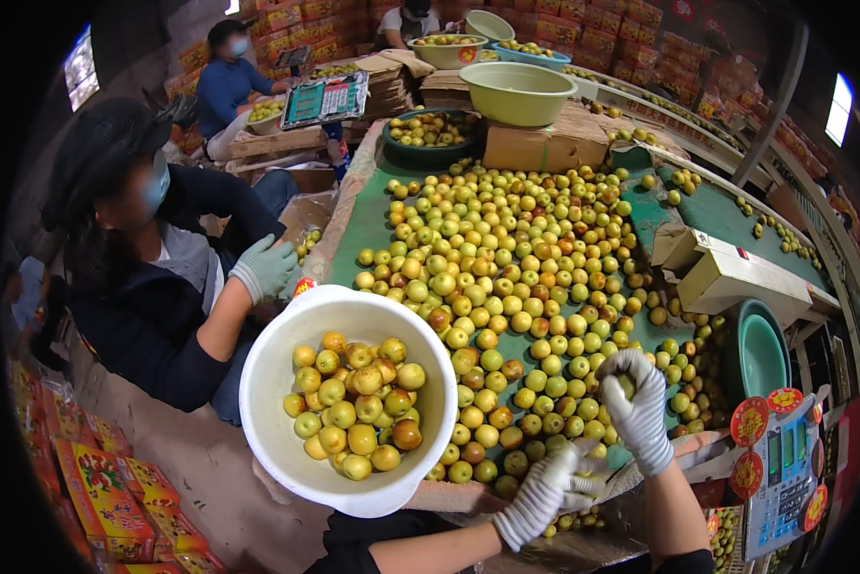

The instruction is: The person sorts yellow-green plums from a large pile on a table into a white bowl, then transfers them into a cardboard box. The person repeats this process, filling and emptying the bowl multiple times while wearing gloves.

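Note:
Round green-yellow fruits with brown patches (482, 237), perhaps jujubes, cover much of the green sorting surface (351, 247). My right hand (636, 409), in a striped knit glove, is closed around one green fruit (626, 386) over the right part of the pile. To its lower left my left hand (548, 491), gloved alike, reaches over the padded near edge with its fingers apart; no fruit shows in it, though its palm is partly hidden. A white plastic basin (263, 402) holding many fruits stands left of my hands.
A co-worker (164, 287) in gloves sits at the left, close to the basin. At right are a green basin (763, 351), a metal box (742, 276) and a digital scale (785, 473). A cardboard box (545, 143) under a pale green basin (520, 93) stands at the far end.

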The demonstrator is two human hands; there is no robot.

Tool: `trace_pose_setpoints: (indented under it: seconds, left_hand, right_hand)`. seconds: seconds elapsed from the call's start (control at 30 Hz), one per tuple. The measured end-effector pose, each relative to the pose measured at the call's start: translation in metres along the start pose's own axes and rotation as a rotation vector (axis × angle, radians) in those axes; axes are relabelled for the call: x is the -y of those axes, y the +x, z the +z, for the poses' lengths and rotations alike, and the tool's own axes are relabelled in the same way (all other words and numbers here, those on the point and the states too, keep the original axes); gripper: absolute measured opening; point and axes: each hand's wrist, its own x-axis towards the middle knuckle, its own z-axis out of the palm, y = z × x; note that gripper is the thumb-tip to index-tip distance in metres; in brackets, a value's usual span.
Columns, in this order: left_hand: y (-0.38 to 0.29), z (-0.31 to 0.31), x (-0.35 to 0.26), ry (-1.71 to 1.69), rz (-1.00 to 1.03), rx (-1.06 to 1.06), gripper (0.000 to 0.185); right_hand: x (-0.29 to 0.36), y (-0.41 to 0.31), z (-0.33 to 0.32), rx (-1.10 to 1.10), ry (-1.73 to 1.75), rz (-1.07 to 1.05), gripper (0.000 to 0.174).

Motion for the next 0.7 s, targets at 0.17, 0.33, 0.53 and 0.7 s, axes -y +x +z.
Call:
trace_pose_setpoints:
  seconds: [0.17,0.33,0.53,0.7]
  left_hand:
    - [0.005,-0.017,-0.041,-0.388,0.084,-0.056,0.047]
    - [0.011,-0.019,-0.037,-0.351,0.044,-0.113,0.027]
    - [0.015,-0.020,-0.027,-0.304,0.029,-0.125,0.023]
    - [0.007,-0.016,-0.035,-0.236,0.054,-0.188,0.026]
  right_hand:
    - [-0.002,-0.005,0.002,0.460,0.035,-0.082,0.031]
    - [-0.146,0.031,-0.057,-0.209,-0.842,0.535,0.051]
    - [-0.149,0.080,-0.026,-0.093,-0.963,0.749,0.063]
    - [-0.116,0.121,0.055,0.006,-0.934,0.667,0.065]
